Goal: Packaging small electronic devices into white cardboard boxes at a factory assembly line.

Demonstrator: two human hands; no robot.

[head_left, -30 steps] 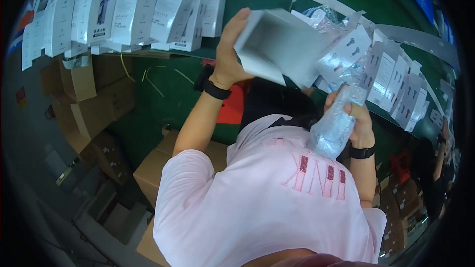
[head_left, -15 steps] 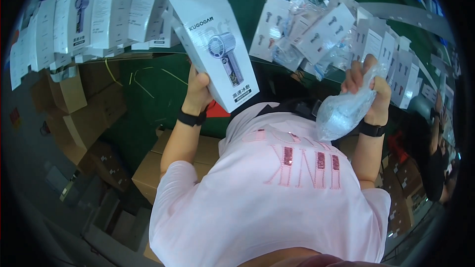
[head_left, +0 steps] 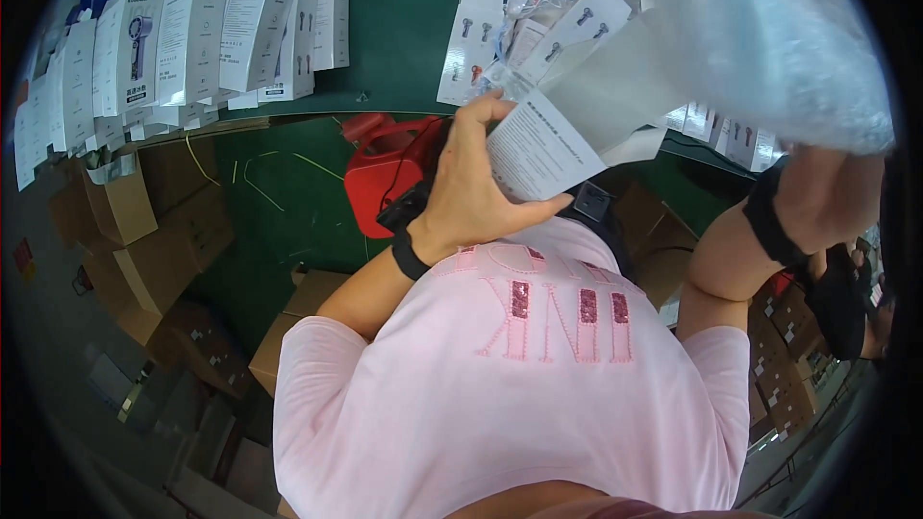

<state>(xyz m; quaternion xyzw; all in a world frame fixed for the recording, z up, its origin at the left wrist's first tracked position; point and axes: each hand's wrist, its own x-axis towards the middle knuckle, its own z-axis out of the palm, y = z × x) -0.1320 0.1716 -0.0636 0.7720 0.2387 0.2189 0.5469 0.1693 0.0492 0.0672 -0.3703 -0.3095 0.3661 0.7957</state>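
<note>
My left hand [head_left: 471,178] is wrapped round a white printed carton [head_left: 545,149]. The carton lies tilted over the table's near edge, with open flaps and pale inner sides towards the right. A clear bubble-wrap bag [head_left: 769,48], large and blurred near the camera, fills the upper right. Below it my right hand [head_left: 832,183] holds it up; the fingers are mostly hidden behind the wrap. What the bag contains cannot be made out. The bag is above and right of the carton, apart from it.
White cartons [head_left: 187,38] stand in a row along the table's left. More cartons [head_left: 471,43] and clear bags lie at the middle back. A red plastic container [head_left: 380,178] is below the table edge. Brown boxes [head_left: 159,250] are stacked at left; another person's dark sleeve [head_left: 832,303] shows at right.
The carton has moved right and turned, so its open flaps now face right. My right hand has lifted the bubble-wrap bag up and right, closer to the camera.
</note>
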